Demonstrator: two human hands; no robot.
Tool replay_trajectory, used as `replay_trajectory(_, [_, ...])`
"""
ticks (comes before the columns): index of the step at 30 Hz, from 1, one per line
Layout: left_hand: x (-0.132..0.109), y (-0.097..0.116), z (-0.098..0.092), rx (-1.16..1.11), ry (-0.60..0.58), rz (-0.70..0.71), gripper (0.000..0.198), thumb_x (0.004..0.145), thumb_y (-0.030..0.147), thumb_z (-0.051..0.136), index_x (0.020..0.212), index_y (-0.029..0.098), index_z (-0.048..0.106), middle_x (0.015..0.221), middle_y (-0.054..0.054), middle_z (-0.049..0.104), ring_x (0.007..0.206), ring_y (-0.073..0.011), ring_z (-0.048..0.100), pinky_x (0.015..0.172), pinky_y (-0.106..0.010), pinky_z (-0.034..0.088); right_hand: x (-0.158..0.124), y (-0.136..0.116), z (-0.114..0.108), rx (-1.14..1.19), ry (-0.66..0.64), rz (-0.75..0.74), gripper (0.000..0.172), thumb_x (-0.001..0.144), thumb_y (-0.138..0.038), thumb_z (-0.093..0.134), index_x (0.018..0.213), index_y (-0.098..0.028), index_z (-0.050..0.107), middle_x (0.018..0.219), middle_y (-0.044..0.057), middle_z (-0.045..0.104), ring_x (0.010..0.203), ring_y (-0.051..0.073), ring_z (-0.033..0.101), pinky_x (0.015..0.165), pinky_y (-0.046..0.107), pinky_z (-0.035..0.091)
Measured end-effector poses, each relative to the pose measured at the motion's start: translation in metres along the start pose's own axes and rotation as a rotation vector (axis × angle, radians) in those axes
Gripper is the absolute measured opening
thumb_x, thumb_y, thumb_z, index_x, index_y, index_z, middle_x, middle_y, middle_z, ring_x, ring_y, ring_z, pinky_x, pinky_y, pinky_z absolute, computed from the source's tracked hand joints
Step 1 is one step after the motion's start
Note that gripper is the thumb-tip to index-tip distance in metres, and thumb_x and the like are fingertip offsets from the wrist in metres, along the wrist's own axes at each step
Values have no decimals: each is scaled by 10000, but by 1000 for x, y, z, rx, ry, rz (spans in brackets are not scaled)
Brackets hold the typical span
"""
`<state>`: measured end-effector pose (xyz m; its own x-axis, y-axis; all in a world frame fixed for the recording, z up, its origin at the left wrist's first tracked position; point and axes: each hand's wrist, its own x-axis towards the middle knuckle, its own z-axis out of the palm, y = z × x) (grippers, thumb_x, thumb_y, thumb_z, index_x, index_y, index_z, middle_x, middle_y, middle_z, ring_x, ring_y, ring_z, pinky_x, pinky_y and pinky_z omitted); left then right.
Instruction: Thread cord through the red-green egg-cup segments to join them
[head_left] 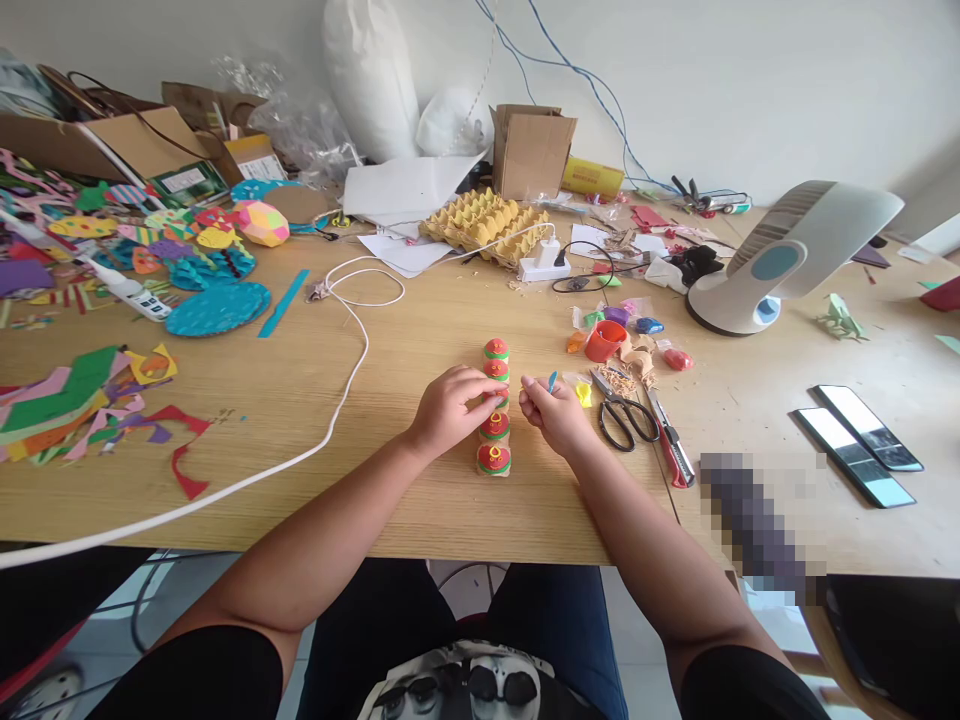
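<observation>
A row of several small humps [494, 458], red on top with green bands and yellow details, runs away from me on the wooden table; they look like clay-covered egg-carton cups. My left hand [454, 408] comes in from the left, its thumb and fingers closed at the middle hump and partly hiding it. Just right of the row, my right hand [556, 412] is closed around a small blue modelling tool [553, 381], whose tip pokes up above the fingers. The two hands are slightly apart.
Black scissors [626, 420], a red box cutter [673, 440], a red cup [604, 341] and bagged clay [649, 325] lie to the right. A white fan [780, 262] stands beyond. A white cable [330, 425] crosses the left side near paper scraps [71, 400]. Behind is a yellow egg carton [480, 222].
</observation>
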<state>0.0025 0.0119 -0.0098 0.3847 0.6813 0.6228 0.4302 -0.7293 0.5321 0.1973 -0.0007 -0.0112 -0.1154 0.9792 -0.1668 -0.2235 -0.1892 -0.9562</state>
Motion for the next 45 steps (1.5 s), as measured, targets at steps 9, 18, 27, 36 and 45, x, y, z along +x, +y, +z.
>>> replay_trajectory(9, [0, 1, -1, -18, -3, -2, 127, 938, 275, 672, 1015, 237, 764, 954, -39, 772, 882, -183, 691, 837, -335, 533, 1, 2, -1, -74, -45, -27, 548, 722, -707, 729, 698, -168, 630, 543, -30, 493, 488, 74, 348, 472, 251, 206])
replay_trajectory(18, [-1, 1, 1, -119, -2, -4, 94, 916, 298, 712, 949, 229, 768, 924, -33, 774, 849, -172, 690, 820, -327, 531, -9, -4, 9, -165, -144, -44, 568, 760, -709, 705, 623, -171, 588, 545, -22, 497, 488, 74, 329, 489, 268, 202])
replay_trajectory(27, [0, 3, -2, -170, 72, -139, 131, 941, 288, 671, 956, 223, 784, 907, -38, 769, 843, -159, 690, 763, -287, 536, -4, -3, 2, 11, -165, 72, 486, 692, -620, 800, 799, -163, 670, 641, -8, 579, 492, 63, 319, 495, 265, 162])
replay_trajectory(36, [1, 2, -3, -155, 102, -163, 143, 938, 317, 675, 940, 224, 783, 885, -32, 764, 826, -148, 682, 749, -274, 538, -5, -5, 4, -73, -89, 23, 472, 644, -580, 846, 788, -164, 679, 610, -21, 573, 502, 65, 338, 489, 256, 178])
replay_trajectory(45, [1, 5, -1, -231, 69, -180, 199, 899, 349, 720, 1046, 225, 770, 924, -50, 752, 833, -161, 696, 762, -292, 566, -7, -7, 4, -132, -77, -20, 473, 713, -623, 776, 776, -165, 675, 620, -16, 564, 490, 66, 330, 476, 262, 199])
